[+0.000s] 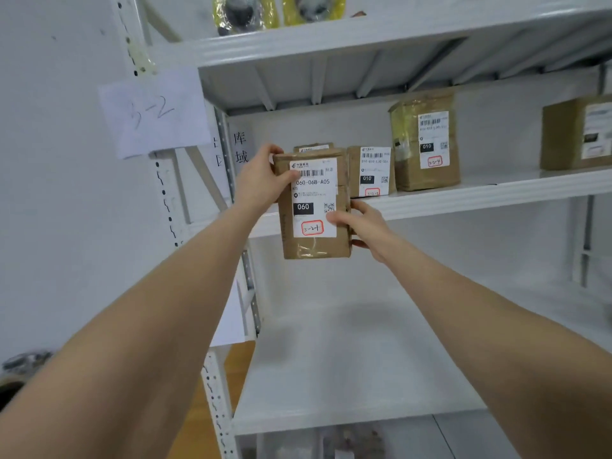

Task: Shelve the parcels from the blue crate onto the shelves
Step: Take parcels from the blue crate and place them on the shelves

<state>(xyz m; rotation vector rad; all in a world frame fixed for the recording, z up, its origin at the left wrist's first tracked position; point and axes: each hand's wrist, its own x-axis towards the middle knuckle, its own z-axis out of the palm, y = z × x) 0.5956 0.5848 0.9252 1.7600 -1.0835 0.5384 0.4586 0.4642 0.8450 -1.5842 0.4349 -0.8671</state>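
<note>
A brown taped parcel (313, 240) with a white label reading 060 is held upright in front of the middle shelf (463, 197). My left hand (260, 180) grips its upper left corner. My right hand (367, 226) holds its lower right edge. The parcel's base hangs below the shelf's front lip. Behind it on that shelf stand another small parcel (311, 148), a parcel labelled 010 (371, 170) and a taller parcel (425, 140). The blue crate is out of view.
A further brown box (576, 134) sits at the shelf's far right. A paper sign marked 3-2 (154, 111) is taped to the white upright at left. The lower shelf (364, 359) shows a bare white surface. Yellow-wrapped items (278, 9) lie on the top shelf.
</note>
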